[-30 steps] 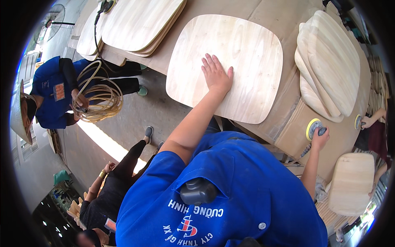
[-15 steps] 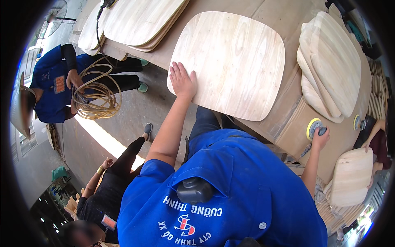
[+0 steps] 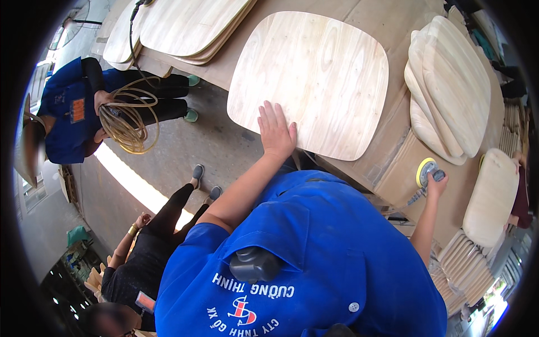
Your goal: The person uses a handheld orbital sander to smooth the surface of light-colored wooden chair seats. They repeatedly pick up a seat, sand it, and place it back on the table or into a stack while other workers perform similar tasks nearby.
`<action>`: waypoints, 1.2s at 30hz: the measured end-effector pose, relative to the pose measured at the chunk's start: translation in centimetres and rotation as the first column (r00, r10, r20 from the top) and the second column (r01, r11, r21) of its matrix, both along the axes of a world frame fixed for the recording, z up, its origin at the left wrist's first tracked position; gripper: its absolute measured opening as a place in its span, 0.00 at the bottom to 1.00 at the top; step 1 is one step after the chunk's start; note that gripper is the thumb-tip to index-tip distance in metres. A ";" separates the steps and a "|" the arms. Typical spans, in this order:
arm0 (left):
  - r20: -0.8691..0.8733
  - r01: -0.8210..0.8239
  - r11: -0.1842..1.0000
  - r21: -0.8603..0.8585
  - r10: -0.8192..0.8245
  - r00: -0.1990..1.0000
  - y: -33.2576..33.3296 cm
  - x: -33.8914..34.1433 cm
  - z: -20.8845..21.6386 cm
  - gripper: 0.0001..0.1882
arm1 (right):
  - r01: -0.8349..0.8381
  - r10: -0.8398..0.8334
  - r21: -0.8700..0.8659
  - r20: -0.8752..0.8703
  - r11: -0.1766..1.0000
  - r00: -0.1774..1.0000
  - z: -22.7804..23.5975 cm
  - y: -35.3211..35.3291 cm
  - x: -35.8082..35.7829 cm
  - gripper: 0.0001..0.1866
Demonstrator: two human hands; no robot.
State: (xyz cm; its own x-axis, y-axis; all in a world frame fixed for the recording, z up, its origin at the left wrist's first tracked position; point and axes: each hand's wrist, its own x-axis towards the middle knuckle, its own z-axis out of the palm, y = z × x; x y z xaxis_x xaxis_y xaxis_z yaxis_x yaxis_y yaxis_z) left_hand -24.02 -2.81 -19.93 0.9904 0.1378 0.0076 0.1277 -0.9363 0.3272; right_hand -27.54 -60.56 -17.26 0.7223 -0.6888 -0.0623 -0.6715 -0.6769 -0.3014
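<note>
A pale wooden panel (image 3: 314,73) with rounded corners lies flat on the work table before me. My left hand (image 3: 277,132) rests on its near edge, palm down with the fingers stretched out. Off to the right, my right hand (image 3: 437,185) is wrapped round a small round sander (image 3: 428,172) with a yellow-rimmed pad and a dark body. The sander is tilted on its side, its pad facing away from my hand, and a hose runs from it toward me.
Several panels (image 3: 452,84) are stacked at the right, others (image 3: 185,28) at the far left. The table (image 3: 387,163) is covered with brown cardboard. One person (image 3: 67,112) at left holds a coiled hose (image 3: 129,121); another (image 3: 149,241) stands nearer. At far right, someone's hands hold a panel (image 3: 491,196).
My left hand has slid right along the panel's near edge. My right hand still holds the sander. At far right, the co-worker's panel has been turned and raised; the person at left has shifted the hose.
</note>
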 end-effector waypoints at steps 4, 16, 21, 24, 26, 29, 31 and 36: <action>-0.046 0.140 0.990 -0.003 -0.140 0.989 -1.9 -0.4 0.8 0.40 | -0.012 0.012 0.003 0.033 1.000 0.999 -0.1 0.1 -0.1 0.42; -0.006 0.694 0.708 -0.131 -0.701 0.713 -11.5 1.4 1.9 0.35 | -0.057 0.057 0.006 -0.005 0.998 0.998 0.5 0.1 0.0 0.43; 0.050 0.850 0.517 -0.106 -0.851 0.523 -13.9 3.1 1.8 0.32 | -0.076 0.076 0.003 -0.014 0.997 0.997 1.2 0.8 0.1 0.43; 0.044 0.863 0.484 -0.145 -0.868 0.495 -12.1 2.8 1.8 0.32 | -0.172 0.170 -0.016 -0.061 0.985 0.983 3.4 2.8 0.3 0.42; 0.034 0.851 0.503 -0.154 -0.858 0.513 -9.6 2.1 2.0 0.32 | -0.258 0.257 0.003 -0.067 0.966 0.964 5.6 5.4 0.9 0.42; -0.001 0.821 0.553 -0.144 -0.830 0.558 -4.1 0.5 2.5 0.32 | -0.470 0.469 0.027 0.047 0.882 0.882 8.6 11.4 2.4 0.40; -0.017 0.792 0.595 -0.135 -0.801 0.599 -0.4 -0.2 2.9 0.32 | -0.614 0.616 0.059 -0.031 0.787 0.787 10.4 16.0 3.8 0.39; -0.091 0.561 0.827 0.029 -0.557 0.826 8.5 0.5 2.4 0.30 | -0.904 0.947 0.289 -0.168 0.314 0.275 11.6 27.1 6.6 0.42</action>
